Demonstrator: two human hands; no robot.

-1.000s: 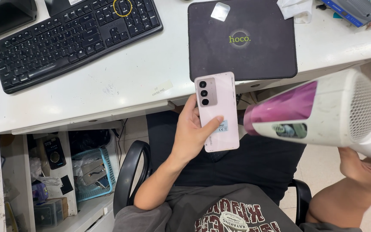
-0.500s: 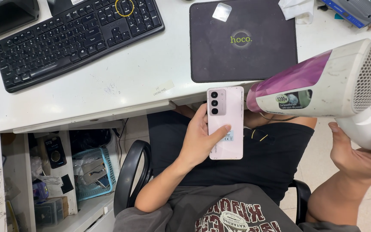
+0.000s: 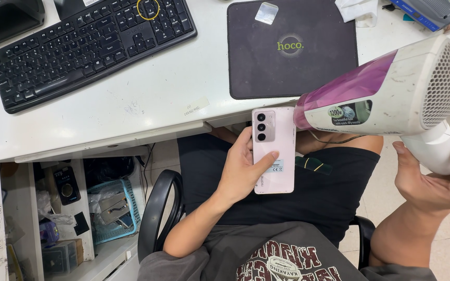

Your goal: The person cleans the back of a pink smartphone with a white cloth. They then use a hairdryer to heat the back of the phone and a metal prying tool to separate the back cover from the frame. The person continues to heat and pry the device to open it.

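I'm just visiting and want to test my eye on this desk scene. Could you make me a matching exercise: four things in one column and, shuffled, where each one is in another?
Things:
1. pink phone
2. hair dryer
3. black keyboard
4. dark mouse pad

Places:
A. on the white desk, at its left
B. held in the left hand, camera side up
C. on the white desk, at its right
D. gripped by the right hand, nozzle next to the phone

Pairs: 1-B, 2-D, 3-A, 4-C
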